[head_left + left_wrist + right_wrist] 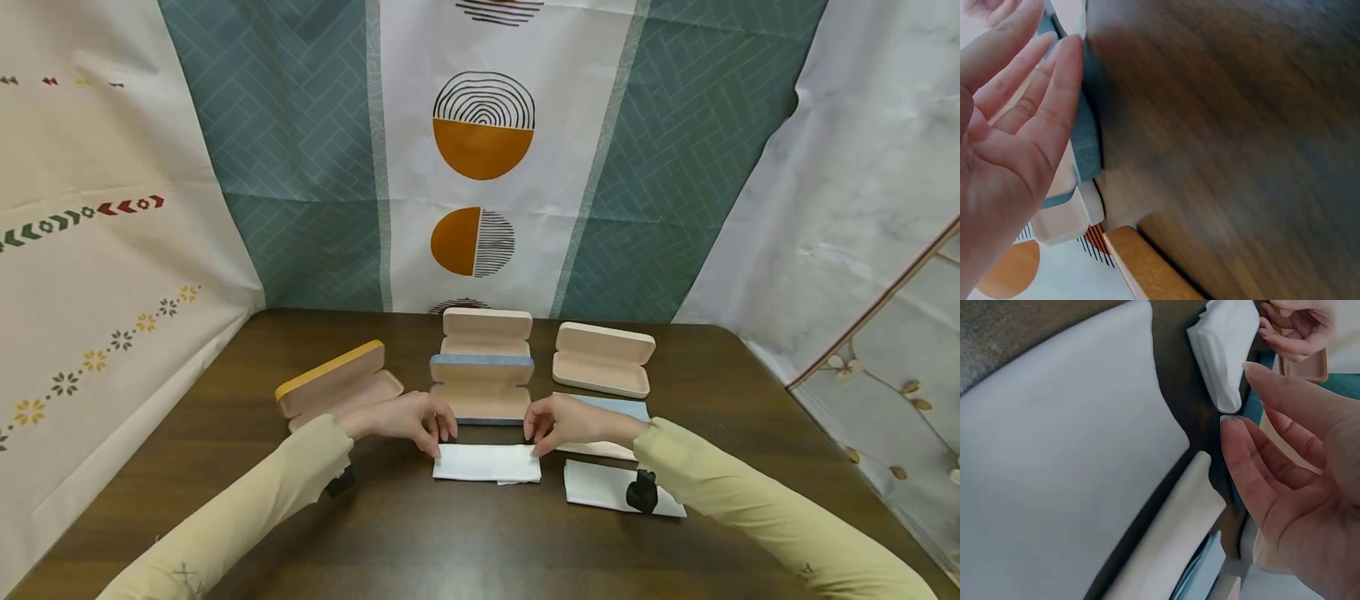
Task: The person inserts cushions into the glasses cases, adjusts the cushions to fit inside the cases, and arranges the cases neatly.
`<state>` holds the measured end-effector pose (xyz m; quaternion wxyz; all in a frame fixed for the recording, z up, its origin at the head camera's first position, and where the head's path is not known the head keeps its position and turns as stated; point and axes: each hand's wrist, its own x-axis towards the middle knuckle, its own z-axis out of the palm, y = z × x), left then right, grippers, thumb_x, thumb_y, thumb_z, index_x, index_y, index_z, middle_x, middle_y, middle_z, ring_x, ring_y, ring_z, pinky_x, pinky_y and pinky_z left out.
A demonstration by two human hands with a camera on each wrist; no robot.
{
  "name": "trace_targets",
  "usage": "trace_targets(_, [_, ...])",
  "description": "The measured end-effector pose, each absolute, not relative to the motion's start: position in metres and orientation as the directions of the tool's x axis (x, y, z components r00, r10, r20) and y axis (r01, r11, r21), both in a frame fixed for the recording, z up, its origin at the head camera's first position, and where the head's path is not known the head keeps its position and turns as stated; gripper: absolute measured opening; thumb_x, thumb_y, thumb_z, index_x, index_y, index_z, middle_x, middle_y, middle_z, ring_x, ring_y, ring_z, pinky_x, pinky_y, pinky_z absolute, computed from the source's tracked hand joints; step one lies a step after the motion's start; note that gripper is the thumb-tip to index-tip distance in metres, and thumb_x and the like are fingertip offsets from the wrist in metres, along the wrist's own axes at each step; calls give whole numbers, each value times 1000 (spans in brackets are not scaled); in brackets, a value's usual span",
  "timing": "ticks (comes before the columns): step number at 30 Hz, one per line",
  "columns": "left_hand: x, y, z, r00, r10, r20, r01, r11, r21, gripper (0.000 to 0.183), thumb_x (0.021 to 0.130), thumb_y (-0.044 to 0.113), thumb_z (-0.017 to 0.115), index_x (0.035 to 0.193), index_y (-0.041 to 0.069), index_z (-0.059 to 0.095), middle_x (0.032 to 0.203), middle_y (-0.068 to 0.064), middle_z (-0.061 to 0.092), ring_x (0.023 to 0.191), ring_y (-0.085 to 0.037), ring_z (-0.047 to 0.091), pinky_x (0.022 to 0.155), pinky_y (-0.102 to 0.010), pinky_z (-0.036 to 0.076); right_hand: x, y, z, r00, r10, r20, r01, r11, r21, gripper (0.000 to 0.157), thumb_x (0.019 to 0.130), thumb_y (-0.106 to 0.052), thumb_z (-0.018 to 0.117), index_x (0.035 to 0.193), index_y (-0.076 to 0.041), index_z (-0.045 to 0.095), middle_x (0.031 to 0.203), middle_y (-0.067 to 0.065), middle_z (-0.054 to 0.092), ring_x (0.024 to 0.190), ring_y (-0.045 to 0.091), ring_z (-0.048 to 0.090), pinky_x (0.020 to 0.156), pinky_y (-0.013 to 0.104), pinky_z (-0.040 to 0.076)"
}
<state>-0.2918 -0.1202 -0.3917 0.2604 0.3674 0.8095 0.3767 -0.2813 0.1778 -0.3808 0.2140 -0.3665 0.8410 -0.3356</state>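
On the table (465, 550), a flat white cloth (596, 482) is lying nearest, beside your folded white cloth (486, 463). Your left hand (408, 419) and right hand (576, 419) are hovering at its far corners, fingers parted, grasping nothing. Beyond, a blue case (480, 400) is standing open.

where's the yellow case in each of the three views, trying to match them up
Head: the yellow case stands open left of centre, just beyond the left forearm.
Left wrist: the yellow case is at the bottom edge, near the middle, cut off by the frame.
Right wrist: the yellow case is at the upper right, partly hidden.
Shared landmark: the left hand, visible in all three.
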Motion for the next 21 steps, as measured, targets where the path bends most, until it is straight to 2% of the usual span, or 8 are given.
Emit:
trace_targets(10, [-292, -116, -395, -584, 799, -142, 433, 455, 779, 25, 72, 2, 75, 94, 2, 64, 74, -6, 57, 61, -14, 52, 55, -26, 47, -279, 172, -387, -630, -765, -134, -508, 536, -674, 25, 70, -7, 78, 87, -6, 59, 79, 4, 57, 72, 17, 54, 65, 27, 46])
trace_targets(21, [-286, -112, -402, -587, 795, -151, 489, 497, 717, 19, 71, 6, 77, 83, 8, 62, 68, 1, 53, 60, -10, 48, 51, -23, 43, -278, 169, -390, -610, -784, -118, -498, 495, -712, 31, 69, -1, 77, 90, -2, 55, 78, 9, 54, 72, 23, 52, 62, 26, 44])
